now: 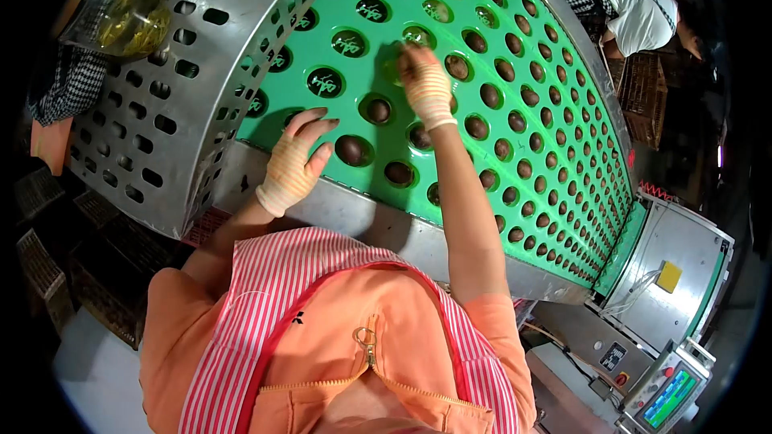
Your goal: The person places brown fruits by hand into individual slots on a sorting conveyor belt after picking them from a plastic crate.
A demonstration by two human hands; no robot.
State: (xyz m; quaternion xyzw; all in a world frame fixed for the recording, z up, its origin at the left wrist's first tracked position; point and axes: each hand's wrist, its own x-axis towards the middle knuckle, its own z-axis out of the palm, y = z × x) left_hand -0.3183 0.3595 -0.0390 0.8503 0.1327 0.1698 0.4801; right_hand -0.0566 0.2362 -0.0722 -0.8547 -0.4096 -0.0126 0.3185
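Observation:
A green plate (386,64) with rows of round holes stretches before me. Dark brown, egg-like balls (352,150) sit in many holes, some ringed by shiny clear, yellowish film. Over the plate's near left edge is my left hand (293,161), in a striped knitted glove with bare fingertips, fingers apart, nothing visible in it. Farther in, my right hand (426,88), gloved likewise, has its fingers curled together beside a hole with a glossy, clear yellowish cup (418,36). What its fingertips hold, if anything, is hidden. Dark holes with pale markings (325,82) lie left of it.
A curved metal guard with slots (165,88) stands at left, with a clear bag of yellow pieces (133,22) beyond it. A control box with a lit screen (671,398) is at lower right. Another person (635,4) bends near wicker baskets (641,100) at upper right.

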